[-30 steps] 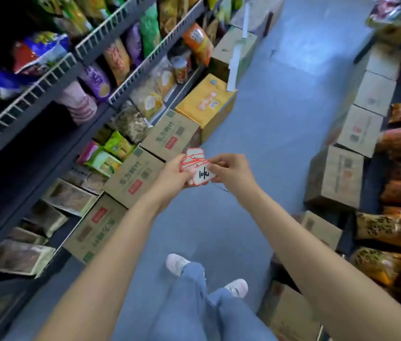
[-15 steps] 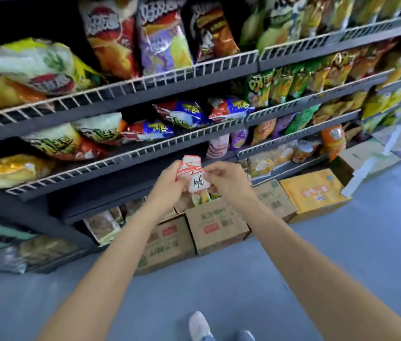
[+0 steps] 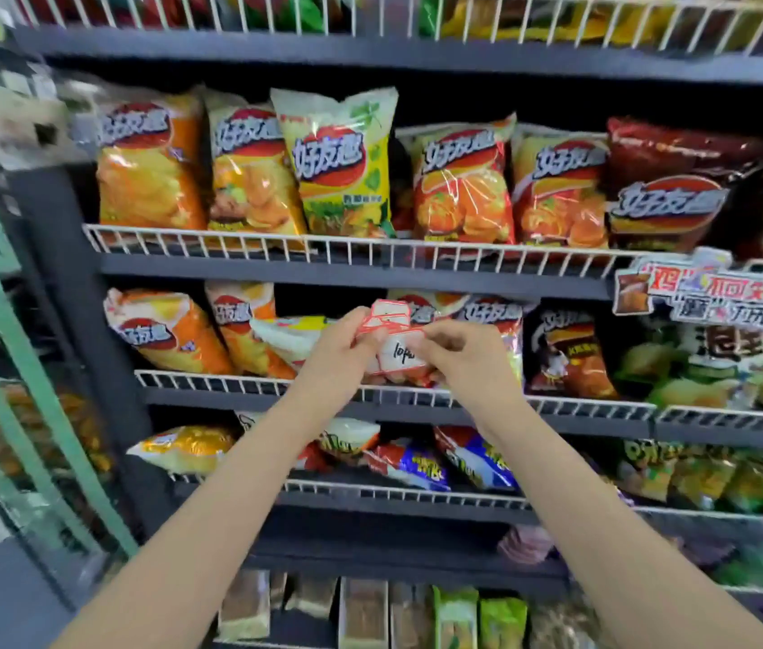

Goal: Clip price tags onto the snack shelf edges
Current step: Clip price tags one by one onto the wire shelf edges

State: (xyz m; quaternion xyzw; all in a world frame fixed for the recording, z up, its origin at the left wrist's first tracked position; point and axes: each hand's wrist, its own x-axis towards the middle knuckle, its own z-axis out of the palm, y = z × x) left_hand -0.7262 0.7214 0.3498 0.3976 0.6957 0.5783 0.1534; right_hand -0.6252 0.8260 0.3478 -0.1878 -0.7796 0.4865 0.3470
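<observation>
Stood facing snack shelves. Left hand [image 3: 341, 349] gripped fanned stack of price tags [image 3: 388, 320], held at chest height before the middle shelf, likely to keep spares ready. Right hand [image 3: 463, 356] pinched front tag [image 3: 402, 354], seemingly peeling one off for clipping. White wire shelf edge [image 3: 595, 406] ran just beyond both hands, bare to the right; chip bags [image 3: 164, 330] crowded behind it. No tag clipped on yet.

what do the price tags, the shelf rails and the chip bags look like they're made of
Price tags: likely matte white card or paper, red-bordered, handwritten; blur leaves it open.
Shelf rails: thin wire grid, apparently white-coated metal.
Chip bags: glossy plastic film, with crinkles and glare streaks.
</observation>
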